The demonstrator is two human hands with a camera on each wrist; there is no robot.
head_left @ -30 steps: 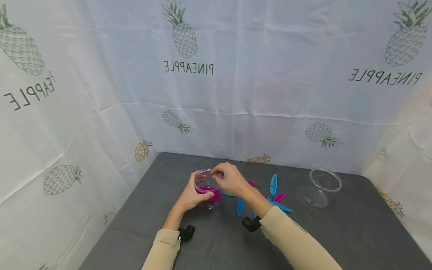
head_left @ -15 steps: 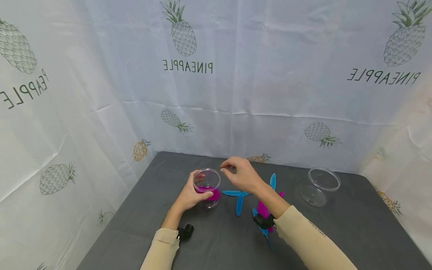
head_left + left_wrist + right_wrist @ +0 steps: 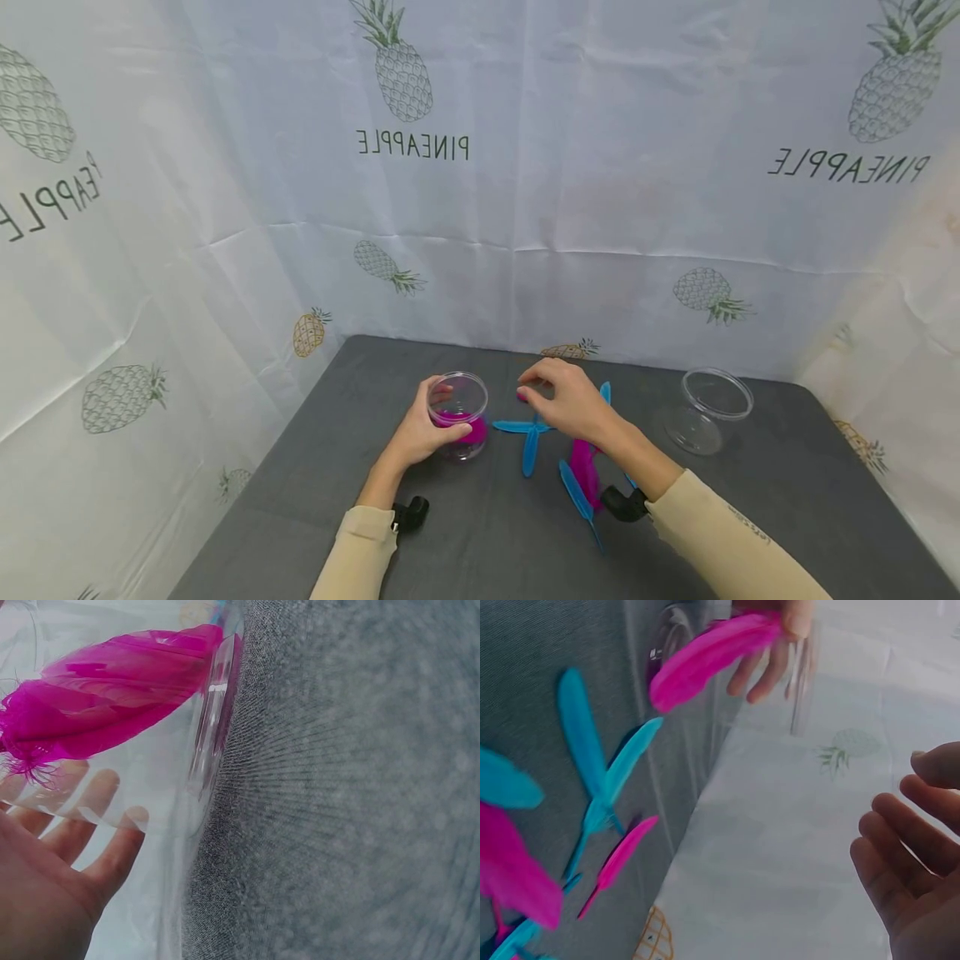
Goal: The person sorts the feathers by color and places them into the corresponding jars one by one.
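Note:
My left hand (image 3: 417, 427) grips a clear plastic jar (image 3: 458, 392) around its side, thumb on the near wall and fingers on the far side. Inside the jar lies a magenta feather (image 3: 124, 694), which shows through the wall in the left wrist view. My right hand (image 3: 567, 400) hovers over the table to the right of the jar, fingers loosely bent and holding nothing. Beneath it are crossed blue feathers (image 3: 531, 450) and a small magenta feather (image 3: 619, 859), mostly hidden by the hand in the head view.
A second clear jar (image 3: 716, 398) stands farther right on the dark grey table (image 3: 300, 500). Nearer the person lie another blue feather (image 3: 576, 490) and a large magenta feather (image 3: 585, 468), partly under the right forearm. A white pineapple-print curtain (image 3: 600, 208) hangs behind.
My right hand has left the jar's rim and moved right, over the feathers. The left hand and its jar have stayed in place.

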